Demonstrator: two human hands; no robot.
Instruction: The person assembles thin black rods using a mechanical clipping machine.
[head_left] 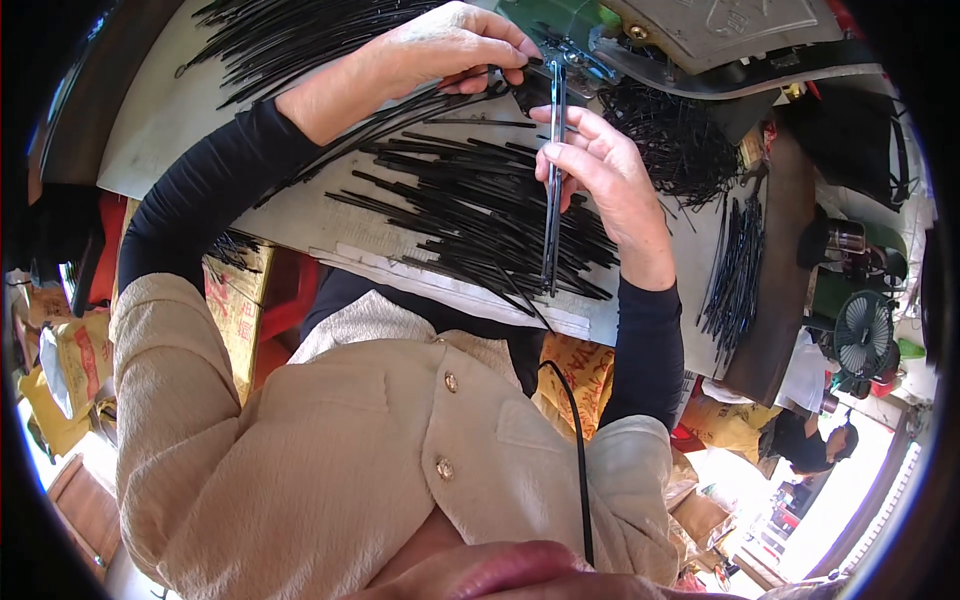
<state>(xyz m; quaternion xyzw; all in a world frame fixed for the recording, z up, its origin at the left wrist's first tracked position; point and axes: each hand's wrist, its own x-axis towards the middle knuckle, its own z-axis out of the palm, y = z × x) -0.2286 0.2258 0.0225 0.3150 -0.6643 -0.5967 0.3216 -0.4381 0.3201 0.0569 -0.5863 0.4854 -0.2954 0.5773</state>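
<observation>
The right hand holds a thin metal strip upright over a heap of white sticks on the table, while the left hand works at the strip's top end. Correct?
Not quite: the head view shows the sticks are black, not white. The right hand holds the metal strip over them on the table, the left hand at its top.
</observation>
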